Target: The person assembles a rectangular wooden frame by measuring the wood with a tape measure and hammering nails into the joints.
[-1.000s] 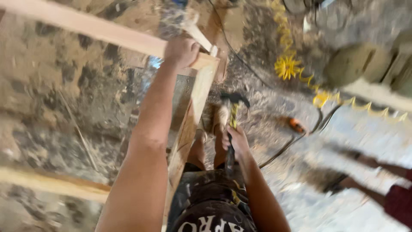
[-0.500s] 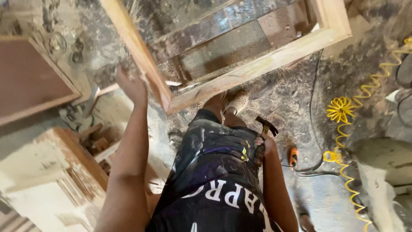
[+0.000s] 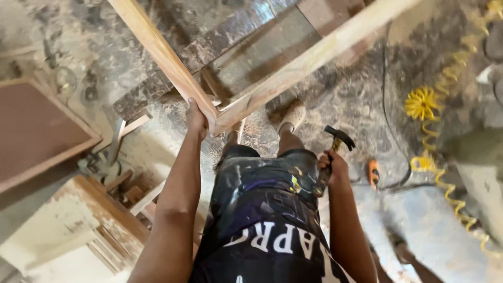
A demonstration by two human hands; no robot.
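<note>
We saw the left hand (image 3: 197, 119) gripping the corner of a pale wooden frame (image 3: 293, 67), fingers wrapped round the joint where two of its rails met; the arm reached straight up to it from the bottom of the view. The right hand (image 3: 334, 166) was closed round the handle of a claw hammer (image 3: 335, 149), whose dark head pointed up and to the right, just beside the person's right thigh. The hammer hung clear of the frame and touched nothing but the hand.

The frame stood tilted, one rail running up and left from the held corner, the other running up and right out of the picture. Through its opening we saw dark, mottled slabs (image 3: 220, 44) lying on the dusty floor. Below the corner were the person's two feet in light shoes (image 3: 291, 118), and a dark, paint-spattered apron (image 3: 262, 209) filled the lower middle.

To the left lay a brown board with a pale wooden edge (image 3: 36, 128), and below it a stack of worn, whitish panels (image 3: 78, 225) with offcuts of wood near them. To the right, on the floor, an orange-handled tool (image 3: 373, 173) lay near a black cable (image 3: 390, 105), and a coiled yellow hose (image 3: 440, 136) trailed down the right side, well apart from both hands.
</note>
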